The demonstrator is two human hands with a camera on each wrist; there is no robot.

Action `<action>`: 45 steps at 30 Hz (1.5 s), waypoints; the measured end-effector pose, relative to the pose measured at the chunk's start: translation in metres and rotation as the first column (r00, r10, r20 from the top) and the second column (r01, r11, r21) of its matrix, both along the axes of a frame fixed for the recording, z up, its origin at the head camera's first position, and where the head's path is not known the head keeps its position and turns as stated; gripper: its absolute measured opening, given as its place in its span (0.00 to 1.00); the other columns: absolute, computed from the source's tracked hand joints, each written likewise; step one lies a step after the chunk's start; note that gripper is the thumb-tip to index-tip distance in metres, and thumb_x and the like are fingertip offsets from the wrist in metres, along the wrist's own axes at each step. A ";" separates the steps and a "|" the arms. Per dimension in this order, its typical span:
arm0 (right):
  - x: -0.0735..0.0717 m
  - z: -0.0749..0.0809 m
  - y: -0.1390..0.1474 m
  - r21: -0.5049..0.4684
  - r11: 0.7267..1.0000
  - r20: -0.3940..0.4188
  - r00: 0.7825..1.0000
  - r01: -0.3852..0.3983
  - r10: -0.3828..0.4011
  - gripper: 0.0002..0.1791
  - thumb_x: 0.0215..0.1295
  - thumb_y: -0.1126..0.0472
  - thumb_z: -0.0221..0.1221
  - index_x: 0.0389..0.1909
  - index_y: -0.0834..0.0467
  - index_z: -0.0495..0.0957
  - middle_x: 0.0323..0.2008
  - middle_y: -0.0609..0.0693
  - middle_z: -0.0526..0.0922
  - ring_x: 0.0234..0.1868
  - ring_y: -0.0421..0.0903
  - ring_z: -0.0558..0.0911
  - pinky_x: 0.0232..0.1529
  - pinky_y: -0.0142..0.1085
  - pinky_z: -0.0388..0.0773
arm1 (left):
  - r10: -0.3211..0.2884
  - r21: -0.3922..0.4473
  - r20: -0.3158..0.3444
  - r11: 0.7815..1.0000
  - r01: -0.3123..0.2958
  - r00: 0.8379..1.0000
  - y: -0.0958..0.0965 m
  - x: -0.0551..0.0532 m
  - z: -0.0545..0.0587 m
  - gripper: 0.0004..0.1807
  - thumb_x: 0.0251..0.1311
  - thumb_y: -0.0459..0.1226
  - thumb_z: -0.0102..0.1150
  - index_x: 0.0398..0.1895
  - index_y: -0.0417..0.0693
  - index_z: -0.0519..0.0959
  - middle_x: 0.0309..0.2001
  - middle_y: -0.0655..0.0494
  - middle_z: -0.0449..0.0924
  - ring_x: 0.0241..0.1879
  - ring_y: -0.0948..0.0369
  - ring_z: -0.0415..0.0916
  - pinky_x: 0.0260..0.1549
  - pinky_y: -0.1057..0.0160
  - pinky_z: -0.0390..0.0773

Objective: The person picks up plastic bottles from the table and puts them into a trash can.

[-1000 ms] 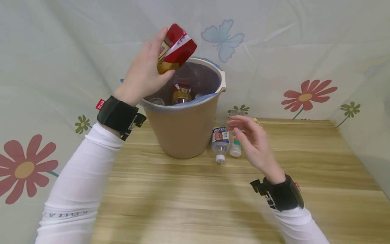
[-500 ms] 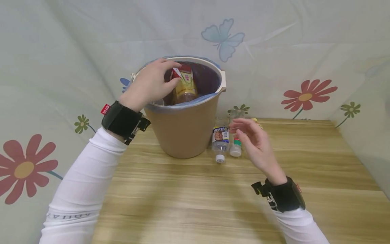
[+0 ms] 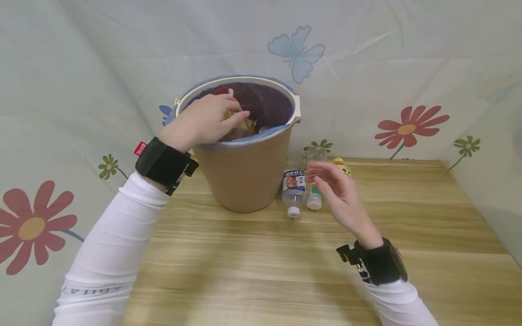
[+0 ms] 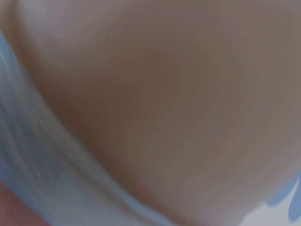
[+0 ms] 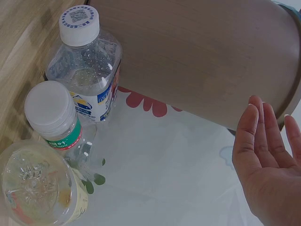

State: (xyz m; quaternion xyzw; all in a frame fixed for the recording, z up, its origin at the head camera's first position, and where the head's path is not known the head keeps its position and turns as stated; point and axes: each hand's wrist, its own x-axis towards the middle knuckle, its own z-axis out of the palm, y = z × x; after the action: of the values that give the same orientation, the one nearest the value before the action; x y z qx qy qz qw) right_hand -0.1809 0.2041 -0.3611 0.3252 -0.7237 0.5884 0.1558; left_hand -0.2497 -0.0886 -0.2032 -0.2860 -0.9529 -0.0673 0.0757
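My left hand (image 3: pixel 204 118) reaches over the near left rim of a tan bucket (image 3: pixel 242 176) with a bluish liner. Its fingers are loosely bent, and a gap shows between thumb and fingers. Past the knuckles, a red-and-white piece of a red and gold bottle (image 3: pixel 226 92) shows, mostly hidden by the hand. Yellow-gold wrapping (image 3: pixel 246 126) lies lower inside, by the thumb. My right hand (image 3: pixel 340 194) hovers with relaxed fingers, holding nothing, overlapping the clear bottles. In the right wrist view, the right hand (image 5: pixel 273 160) is apart from the bottles. Bucket wall (image 4: pixel 188 108) fills the left wrist view.
A clear bottle with a blue label (image 3: pixel 294 192) lies right of the bucket, beside a green-labelled one (image 3: pixel 314 201). A yellow-capped container (image 3: pixel 338 161) sits behind the right hand. The wooden table (image 3: pixel 253 271) meets a flowered curtain (image 3: pixel 355 90) at the back.
My left hand has brought the red and gold bottle down from above the bucket into its mouth, and its fingers have come away from it. The right hand has barely moved.
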 end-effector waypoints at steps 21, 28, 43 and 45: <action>0.000 -0.006 0.004 0.037 0.999 0.064 0.998 0.009 -0.011 0.16 0.70 0.72 0.46 0.57 0.68 0.69 0.49 0.68 0.76 0.50 0.52 0.77 0.51 0.28 0.75 | 0.251 -0.014 0.022 0.968 -0.251 0.968 -0.021 0.005 -0.003 0.21 0.70 0.49 0.42 0.46 0.43 0.77 0.45 0.47 0.77 0.50 0.49 0.71 0.55 0.43 0.66; 0.001 -0.009 0.009 0.023 1.000 0.073 0.997 0.014 -0.016 0.16 0.70 0.72 0.46 0.56 0.70 0.69 0.48 0.66 0.76 0.49 0.48 0.78 0.50 0.29 0.76 | 0.229 0.065 -0.031 0.972 -0.226 0.973 -0.014 0.014 -0.004 0.22 0.70 0.50 0.42 0.51 0.44 0.76 0.48 0.49 0.77 0.51 0.50 0.71 0.52 0.47 0.70; 0.003 -0.025 0.037 0.083 0.947 0.079 0.946 0.309 -0.316 0.15 0.68 0.71 0.49 0.54 0.69 0.71 0.47 0.58 0.77 0.46 0.35 0.77 0.44 0.22 0.73 | 0.045 0.416 -0.644 0.859 0.300 0.764 0.051 0.059 -0.080 0.17 0.56 0.33 0.53 0.50 0.40 0.78 0.58 0.44 0.73 0.62 0.49 0.65 0.63 0.55 0.63; 0.002 -0.027 0.040 0.105 0.930 0.086 0.929 0.351 -0.361 0.15 0.68 0.70 0.50 0.54 0.69 0.72 0.47 0.58 0.78 0.47 0.39 0.77 0.44 0.21 0.73 | 0.054 0.400 -0.697 0.857 0.325 0.715 0.059 0.063 -0.092 0.17 0.55 0.32 0.53 0.49 0.40 0.78 0.57 0.43 0.73 0.63 0.48 0.64 0.64 0.55 0.61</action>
State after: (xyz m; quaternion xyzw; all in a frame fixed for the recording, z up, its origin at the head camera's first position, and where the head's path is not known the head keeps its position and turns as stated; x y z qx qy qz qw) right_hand -0.1784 0.2439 -0.3878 0.1639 -0.8028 0.5343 0.2077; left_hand -0.1866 -0.0299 -0.2953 -0.3323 -0.7809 -0.2044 0.4878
